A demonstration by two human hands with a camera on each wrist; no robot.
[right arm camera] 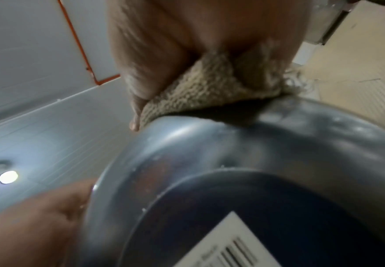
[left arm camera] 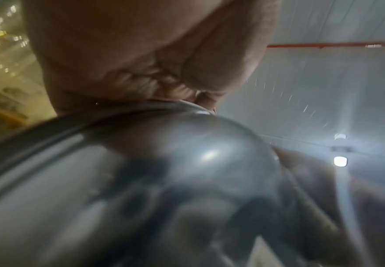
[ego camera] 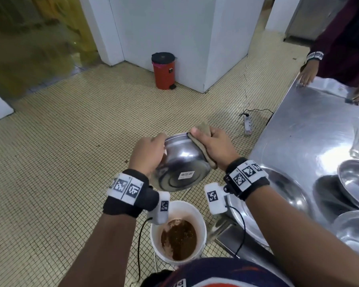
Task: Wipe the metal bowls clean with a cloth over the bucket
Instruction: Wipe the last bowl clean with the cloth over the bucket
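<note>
I hold a metal bowl (ego camera: 180,160) tipped up, its underside with a barcode sticker (ego camera: 186,175) facing me, above a white bucket (ego camera: 197,212) of brown liquid. My left hand (ego camera: 148,154) grips the bowl's left rim (left arm camera: 141,112). My right hand (ego camera: 214,146) holds a beige cloth (ego camera: 203,129) folded over the bowl's far right rim, thumb on the outside. In the right wrist view the cloth (right arm camera: 200,94) sits pinched against the bowl's outer wall (right arm camera: 209,153). The bowl's inside is hidden.
A steel counter (ego camera: 311,129) on the right carries more metal bowls (ego camera: 354,181) and a plastic bag. Another person's hands (ego camera: 307,75) rest at its far end. A red pedal bin (ego camera: 164,69) stands by the white wall; a power strip (ego camera: 247,125) lies on the tiled floor.
</note>
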